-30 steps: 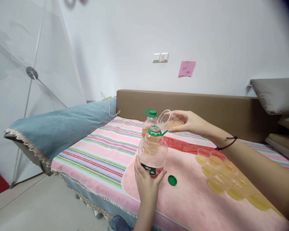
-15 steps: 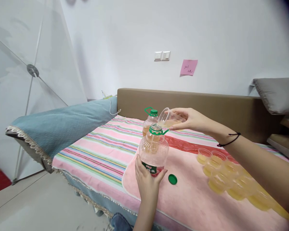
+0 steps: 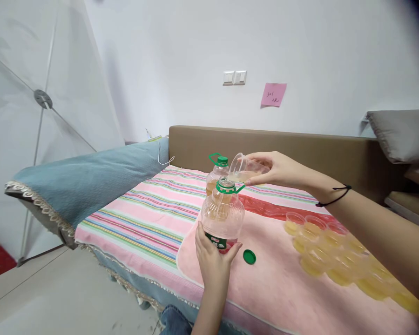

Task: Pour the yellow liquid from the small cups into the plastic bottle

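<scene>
A: How is the big bottle (image 3: 232, 221) held?

B: It is gripped low down by the left hand (image 3: 212, 260), with fingers and thumb spread round its near side at the dark green label (image 3: 216, 241). The bottle is seen near the middle of the view, over the pink mat (image 3: 272, 288); its base is hidden by the hand.

A: And the right hand (image 3: 277, 170)?

B: A clear cup (image 3: 242, 170) is pinched between its fingers and thumb, at one o'clock from the bottle's body. The cup is tipped nearly on its side, its rim held right by the open mouth of the bottle. Pale liquid (image 3: 242, 177) is seen along its lower side.

A: Is the green handle (image 3: 240, 189) touched by the right thumb?

B: That cannot be told; the two are seen very close together.

A: What is placed around them?

B: A loose green cap (image 3: 249, 257) is laid on the mat between four and five o'clock from the bottle. Many cups of yellow liquid (image 3: 314, 260) are grouped at half past three, partly hidden by the right forearm. Just before twelve, a second bottle (image 3: 212, 179), capped in green and partly filled with amber liquid, is half covered by the first.
</scene>
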`<state>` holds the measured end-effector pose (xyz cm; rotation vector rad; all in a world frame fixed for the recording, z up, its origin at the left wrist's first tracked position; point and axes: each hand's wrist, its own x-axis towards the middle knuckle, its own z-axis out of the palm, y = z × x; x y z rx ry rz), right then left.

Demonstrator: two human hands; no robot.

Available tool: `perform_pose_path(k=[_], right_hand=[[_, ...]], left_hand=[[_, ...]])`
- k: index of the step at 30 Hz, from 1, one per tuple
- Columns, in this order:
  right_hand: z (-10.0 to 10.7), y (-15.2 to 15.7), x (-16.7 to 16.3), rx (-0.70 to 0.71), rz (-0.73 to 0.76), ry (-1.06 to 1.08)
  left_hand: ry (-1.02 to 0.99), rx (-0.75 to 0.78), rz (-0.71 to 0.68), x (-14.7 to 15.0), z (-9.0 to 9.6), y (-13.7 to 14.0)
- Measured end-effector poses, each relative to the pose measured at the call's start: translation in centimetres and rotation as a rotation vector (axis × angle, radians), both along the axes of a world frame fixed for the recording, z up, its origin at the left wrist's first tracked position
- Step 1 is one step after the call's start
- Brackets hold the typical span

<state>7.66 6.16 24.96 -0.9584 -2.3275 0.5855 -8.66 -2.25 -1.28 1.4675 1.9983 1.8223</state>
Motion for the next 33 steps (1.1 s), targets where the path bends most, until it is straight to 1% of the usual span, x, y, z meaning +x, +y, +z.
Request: perform_pose_path(k=[10, 15, 22, 27, 33], right_hand=[[0.5, 0.0, -0.1, -0.016, 0.009, -0.041], [0.8, -0.2, -0.1, -0.021, 0.030, -0.038], [1.6, -0.2, -0.5, 0.024, 0.023, -0.093], [2.4, -0.2, -1.0, 0.048, 0.046, -0.144], [3.7, 0.5, -1.7, 0.119, 0.064, -0.250]], left_hand=[[0.031, -0.002, -0.028, -0.4, -0.6, 0.1], [0.010, -0.002, -0.042, -0.4, -0.3, 0.0], [-0.010, -0.013, -0.027, -0.1, 0.3, -0.2], [0.002, 0.004, -0.005, -0.1, 0.1, -0.1], [0.017, -0.005, -0.035, -0.4, -0.2, -0.1]])
